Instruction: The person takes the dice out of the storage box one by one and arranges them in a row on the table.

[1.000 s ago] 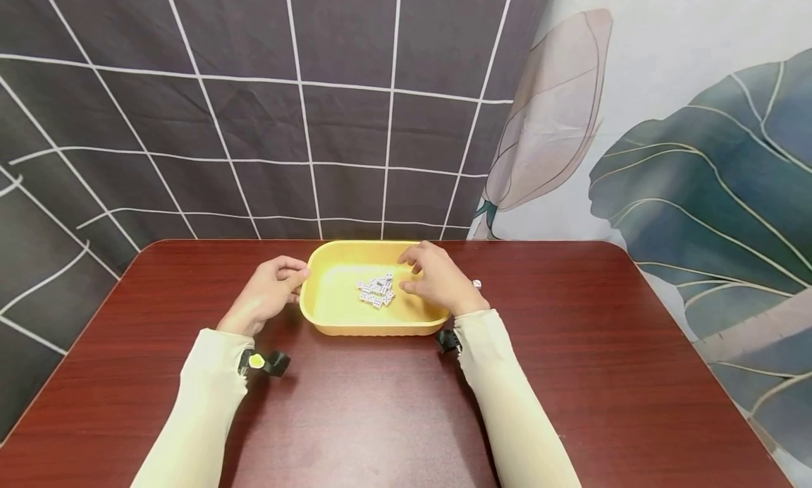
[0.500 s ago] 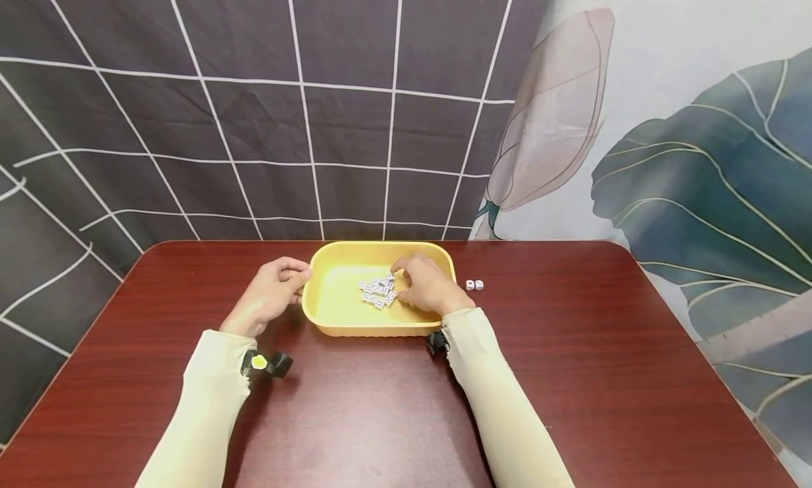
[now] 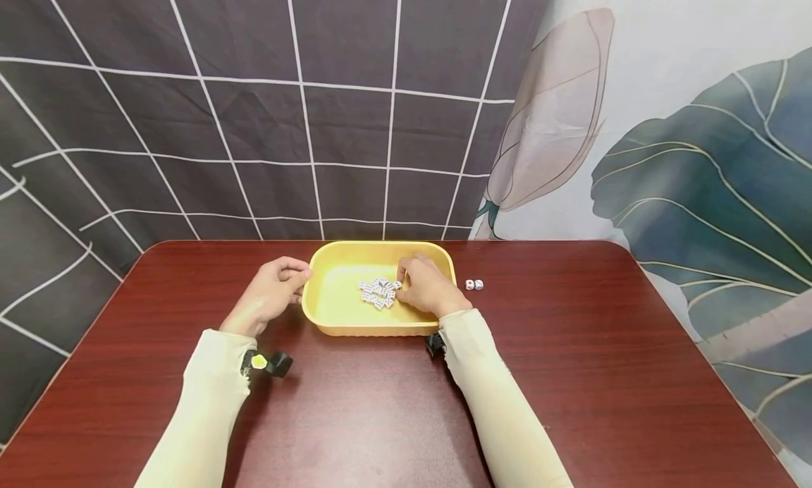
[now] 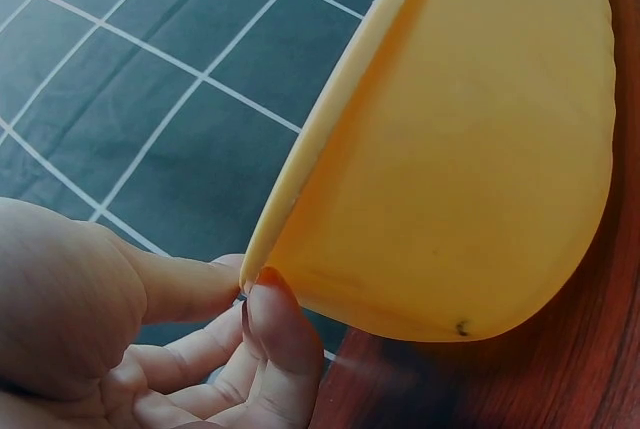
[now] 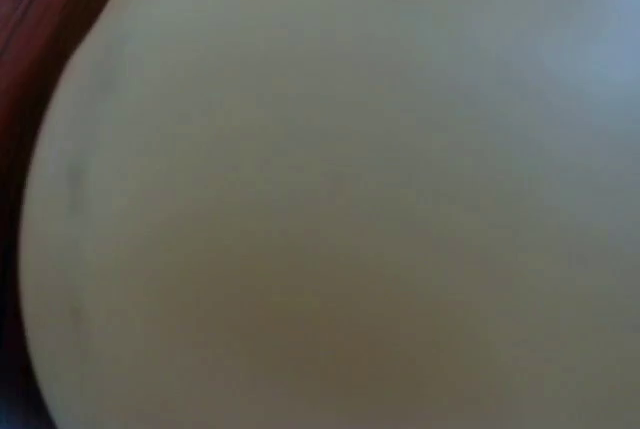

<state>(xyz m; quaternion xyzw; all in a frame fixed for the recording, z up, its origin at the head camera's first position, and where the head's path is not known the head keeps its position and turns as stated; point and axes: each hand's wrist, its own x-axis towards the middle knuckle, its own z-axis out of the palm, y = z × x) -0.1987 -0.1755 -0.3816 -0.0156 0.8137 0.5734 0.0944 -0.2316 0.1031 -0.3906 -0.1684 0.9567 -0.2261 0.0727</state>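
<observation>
In the head view, a yellow plastic tub (image 3: pixel 342 329) sits near the table's far edge. Several white dice (image 3: pixel 378 294) with dark pips lie in a loose cluster on its floor. My left hand (image 3: pixel 269 290) pinches the tub's left rim between thumb and finger, as the left wrist view shows up close on the tub wall (image 4: pixel 450 149). Reaching inside from the right, my right hand (image 3: pixel 428 283) has thumb and fingertips curled round a die at the cluster's right side. A blurred pale surface fills the right wrist view and hides that hand's fingers.
Two dice (image 3: pixel 474 285) stand side by side on the reddish-brown table (image 3: pixel 571 361), right of the tub. Behind the table hangs a dark cloth (image 3: pixel 254 121) with white grid lines. A leaf-patterned cloth (image 3: pixel 698 192) hangs at the right.
The right hand has moved left and down into the tub to the dice, uncovering a second die on the table, then drawn slightly right with a die. The left hand stays on the rim.
</observation>
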